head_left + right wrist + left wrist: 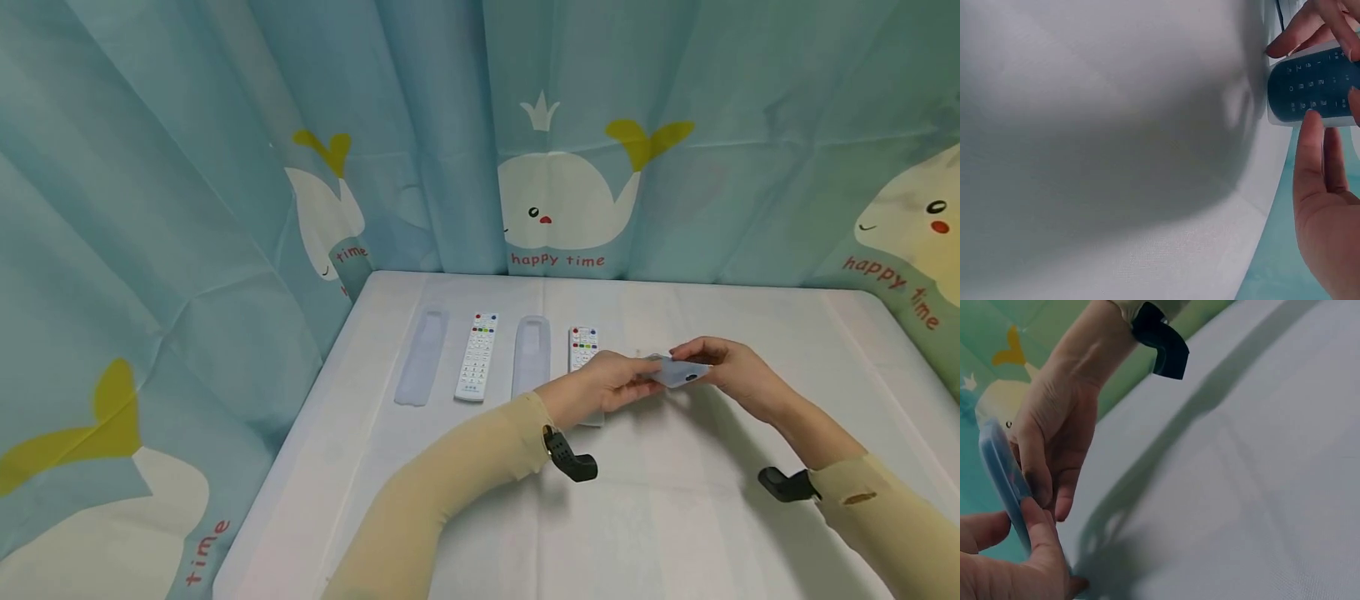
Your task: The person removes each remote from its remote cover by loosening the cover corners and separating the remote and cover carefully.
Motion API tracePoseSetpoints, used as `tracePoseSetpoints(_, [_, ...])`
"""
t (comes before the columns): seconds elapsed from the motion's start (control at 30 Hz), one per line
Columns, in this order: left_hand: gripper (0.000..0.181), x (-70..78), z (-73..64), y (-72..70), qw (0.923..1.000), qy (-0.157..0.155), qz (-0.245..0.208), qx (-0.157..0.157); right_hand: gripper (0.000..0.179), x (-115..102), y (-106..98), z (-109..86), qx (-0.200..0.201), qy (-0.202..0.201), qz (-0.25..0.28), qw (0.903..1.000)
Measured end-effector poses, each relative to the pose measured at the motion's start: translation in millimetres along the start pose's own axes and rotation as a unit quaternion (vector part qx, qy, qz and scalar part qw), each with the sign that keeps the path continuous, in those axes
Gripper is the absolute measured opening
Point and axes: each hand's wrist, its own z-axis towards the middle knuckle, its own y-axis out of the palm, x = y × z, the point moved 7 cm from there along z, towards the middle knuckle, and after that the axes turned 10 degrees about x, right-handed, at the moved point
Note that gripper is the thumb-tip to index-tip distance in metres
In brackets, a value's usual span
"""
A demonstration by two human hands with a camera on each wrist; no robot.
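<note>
Both hands hold a remote control [1313, 84] up over the right part of the table. Its dark keypad carries pale numbers and has a pale, translucent rim around it. My left hand [618, 379] grips one side, thumb and fingers on opposite faces in the left wrist view. At the other side my right hand [738, 375] pinches the edge with its fingers and thumb. Beneath the left hand lies a white remote control [583, 343], its lower part mostly hidden.
Left of the hands, a translucent remote cover [532, 354], another white remote control [476, 358] and a second translucent cover [422, 358] lie in a row on the white table [645, 517]. A blue curtain [420, 150] with whale prints hangs behind the table and along its left side.
</note>
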Motion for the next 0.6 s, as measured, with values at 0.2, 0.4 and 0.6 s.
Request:
tracePoseSetpoints(0.2, [0.021,-6.4,2.2,-1.2,0.9994,-0.014,0.029,0.012,0.041,5,-1,-6.7,-0.02,0.03,0.064,0.9973])
tracePoseSetpoints(0.4, [0.045,-12.0,3.9,-3.3,0.9975,-0.01,0.067,0.019,0.066,14,10,-10.9,-0.082,0.12,0.15,0.978])
tracePoseSetpoints(0.6, [0.041,-15.7,5.3,-4.7,0.994,0.011,0.106,0.023,0.077,17,18,-11.8,-0.099,0.14,0.16,0.972])
